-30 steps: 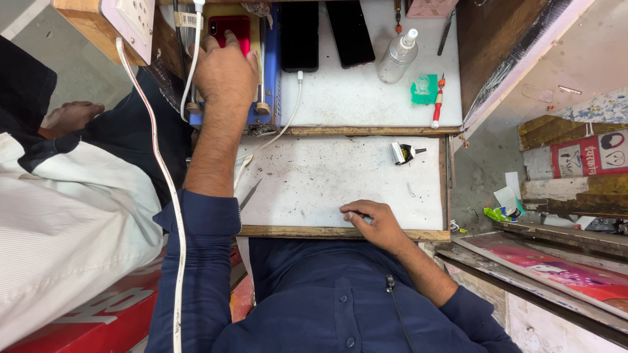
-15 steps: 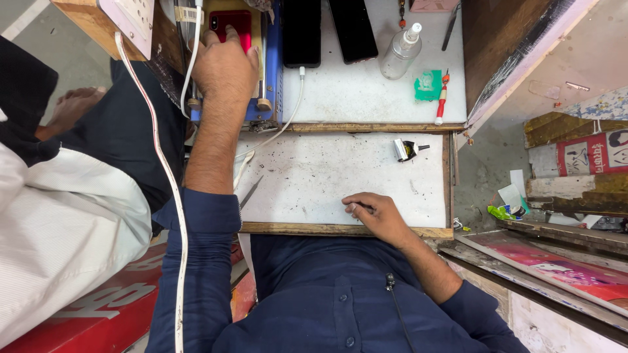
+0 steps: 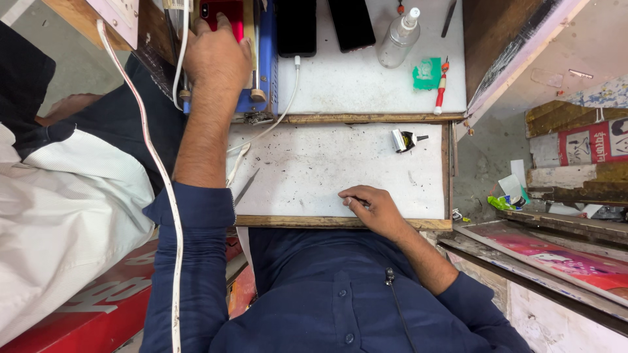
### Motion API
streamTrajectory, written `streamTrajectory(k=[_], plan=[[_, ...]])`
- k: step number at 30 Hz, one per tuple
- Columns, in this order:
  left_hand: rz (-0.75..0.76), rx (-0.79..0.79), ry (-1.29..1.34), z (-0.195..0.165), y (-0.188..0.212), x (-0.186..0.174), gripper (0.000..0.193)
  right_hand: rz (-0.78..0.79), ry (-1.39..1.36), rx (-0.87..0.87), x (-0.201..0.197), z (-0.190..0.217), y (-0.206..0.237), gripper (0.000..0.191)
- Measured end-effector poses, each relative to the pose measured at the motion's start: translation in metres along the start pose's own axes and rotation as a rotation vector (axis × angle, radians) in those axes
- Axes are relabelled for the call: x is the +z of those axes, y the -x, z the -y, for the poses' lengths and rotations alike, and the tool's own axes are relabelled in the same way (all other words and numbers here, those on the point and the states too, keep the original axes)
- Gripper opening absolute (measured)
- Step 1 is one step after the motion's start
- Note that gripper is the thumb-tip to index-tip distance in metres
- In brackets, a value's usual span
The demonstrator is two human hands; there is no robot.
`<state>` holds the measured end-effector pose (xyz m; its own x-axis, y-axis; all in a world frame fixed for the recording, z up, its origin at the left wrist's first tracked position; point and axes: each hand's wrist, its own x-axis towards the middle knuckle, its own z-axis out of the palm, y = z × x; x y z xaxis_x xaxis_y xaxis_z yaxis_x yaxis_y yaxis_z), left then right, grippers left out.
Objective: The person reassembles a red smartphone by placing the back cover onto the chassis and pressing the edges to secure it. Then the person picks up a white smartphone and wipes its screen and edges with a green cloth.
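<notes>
My left hand (image 3: 217, 60) reaches forward and presses down on a red phone (image 3: 226, 14) lying on a blue machine (image 3: 265, 72) at the far left of the upper shelf. My right hand (image 3: 373, 208) rests on the near edge of the white, speckled work board (image 3: 327, 167), fingers curled around a thin metal tool (image 3: 358, 201) that is mostly hidden. A pair of tweezers (image 3: 245, 189) lies on the board beside my left forearm.
Two dark phones (image 3: 296, 26) (image 3: 352, 23), a clear spray bottle (image 3: 398, 40), a green scrap (image 3: 426, 73) and a red-handled tool (image 3: 441, 88) lie on the upper shelf. A small clip (image 3: 404, 140) sits on the board. A white cable (image 3: 154, 170) hangs left, beside a person in white (image 3: 59, 222).
My left hand has stayed on the red phone. My right hand has shifted slightly along the board's near edge; the view has drifted a little.
</notes>
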<state>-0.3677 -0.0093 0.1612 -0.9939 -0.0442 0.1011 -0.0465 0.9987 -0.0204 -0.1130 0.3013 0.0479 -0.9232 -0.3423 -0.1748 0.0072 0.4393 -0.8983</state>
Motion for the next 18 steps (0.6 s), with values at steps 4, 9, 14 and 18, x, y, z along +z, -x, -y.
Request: streamTrajectory(k=[4, 9, 14, 18], plan=[[-0.050, 0.010, -0.047, -0.003, -0.001, 0.000, 0.063, -0.004, 0.020, 0.027, 0.000, -0.001, 0.002, 0.022], [0.034, -0.006, 0.029, -0.002, 0.000, -0.009, 0.064, -0.020, 0.011, -0.017, 0.001, -0.002, 0.002, 0.022], [0.014, -0.004, 0.057, -0.003, 0.004, -0.014, 0.063, -0.008, -0.011, -0.022, 0.000, -0.006, 0.001, 0.021], [-0.020, 0.008, 0.057, -0.002, 0.006, -0.012, 0.066, -0.005, -0.015, -0.043, 0.001, -0.012, 0.001, 0.021]])
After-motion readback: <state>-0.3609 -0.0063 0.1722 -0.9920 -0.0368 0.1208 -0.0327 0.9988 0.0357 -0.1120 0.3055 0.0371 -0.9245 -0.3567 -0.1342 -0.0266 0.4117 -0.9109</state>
